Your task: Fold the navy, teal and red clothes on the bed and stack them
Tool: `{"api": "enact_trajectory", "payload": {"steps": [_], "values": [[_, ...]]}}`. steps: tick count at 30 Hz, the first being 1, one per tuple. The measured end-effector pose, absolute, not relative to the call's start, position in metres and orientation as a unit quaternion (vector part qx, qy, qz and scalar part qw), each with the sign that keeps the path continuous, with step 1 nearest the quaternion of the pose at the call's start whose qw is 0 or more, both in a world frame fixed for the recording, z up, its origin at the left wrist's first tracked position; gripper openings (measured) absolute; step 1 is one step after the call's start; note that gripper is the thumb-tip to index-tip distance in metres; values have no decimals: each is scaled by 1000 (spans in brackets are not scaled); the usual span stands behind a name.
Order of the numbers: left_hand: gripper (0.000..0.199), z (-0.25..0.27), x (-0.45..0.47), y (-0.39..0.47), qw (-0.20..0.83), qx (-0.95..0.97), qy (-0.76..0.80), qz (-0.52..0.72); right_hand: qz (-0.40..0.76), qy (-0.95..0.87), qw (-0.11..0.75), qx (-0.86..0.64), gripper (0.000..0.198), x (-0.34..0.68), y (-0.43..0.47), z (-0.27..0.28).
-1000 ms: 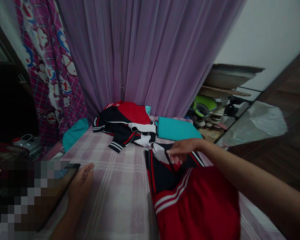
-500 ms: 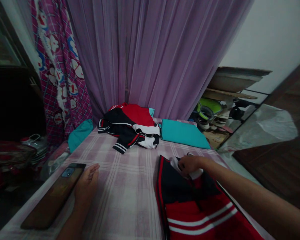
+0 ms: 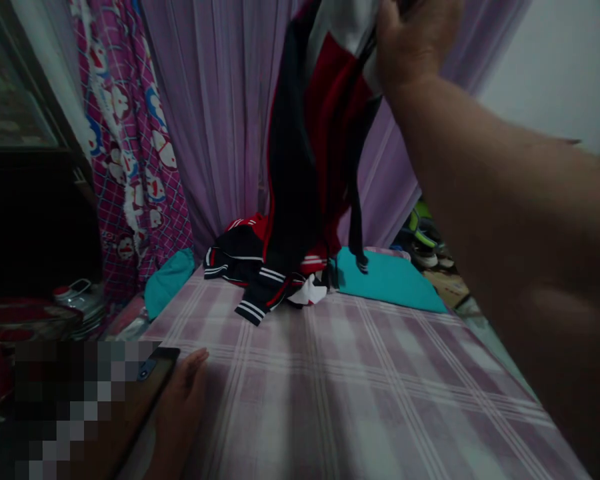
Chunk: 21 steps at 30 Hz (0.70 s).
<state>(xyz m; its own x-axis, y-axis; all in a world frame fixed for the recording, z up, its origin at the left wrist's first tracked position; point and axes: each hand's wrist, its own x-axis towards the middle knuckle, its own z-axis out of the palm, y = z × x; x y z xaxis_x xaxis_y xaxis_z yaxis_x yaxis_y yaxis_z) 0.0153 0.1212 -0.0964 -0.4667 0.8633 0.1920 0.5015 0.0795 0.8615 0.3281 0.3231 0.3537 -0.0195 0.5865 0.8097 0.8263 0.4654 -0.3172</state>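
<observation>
My right hand (image 3: pixel 420 47) is raised at the upper right and grips a navy, red and white jacket (image 3: pixel 293 147) by its pale top part. The jacket hangs down in folds, one striped cuff dangling. Its upper end runs out of view. On the plaid bedsheet (image 3: pixel 260 393), my left hand (image 3: pixel 187 380) lies beside a dark phone (image 3: pixel 166 363), fingers extended and loosely bent, with nothing visible in them. Part of the phone is hidden by a pixelated patch. Behind the hanging jacket lies a heap of navy and red clothes (image 3: pixel 230 257), partly covered by it.
A flat teal item (image 3: pixel 395 283) lies at the far right of the bed, and a teal cloth (image 3: pixel 170 283) at the far left edge. Purple curtains (image 3: pixel 220 120) hang behind. Shoes (image 3: pixel 425 253) sit beyond the right edge, and a clear plastic jug (image 3: pixel 80 297) stands left.
My right hand has lifted the jacket off the right side of the bed, up and toward the middle. My left hand stays beside the phone; the view has shifted slightly.
</observation>
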Motion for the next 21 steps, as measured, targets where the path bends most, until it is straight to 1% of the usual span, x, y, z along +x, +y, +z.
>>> {"api": "enact_trajectory", "payload": {"steps": [1,2,3,4,5,6,9,11,14,17,19,21], "values": [[53,-98,15,122,189,480,710,479,-176,-667,513,-511,51,321,326,343],[53,-99,15,122,191,478,711,478,-232,-635,510,-532,48,314,328,322],[53,-99,15,123,193,477,714,476,-209,-655,461,-561,45,308,329,293],[54,-100,14,123,195,477,716,471,-160,-693,382,-590,42,302,329,257],[53,-100,14,123,196,479,717,467,-94,-731,279,-616,41,297,328,217],[53,-100,13,123,196,483,718,462,-55,-748,228,-621,36,294,327,176],[51,-100,13,122,184,487,721,458,9,-768,148,-623,20,302,322,71],[51,-99,13,121,175,484,727,454,35,-780,125,-612,17,324,319,27],[51,-97,15,120,172,492,737,431,25,-744,123,-656,35,380,314,-6],[52,-93,16,120,168,494,745,415,7,-700,96,-708,38,439,302,-24],[53,-91,16,120,170,495,752,402,-24,-691,61,-720,44,468,295,-34],[54,-89,16,120,170,494,759,390,-71,-685,7,-725,40,483,291,-42]]}}
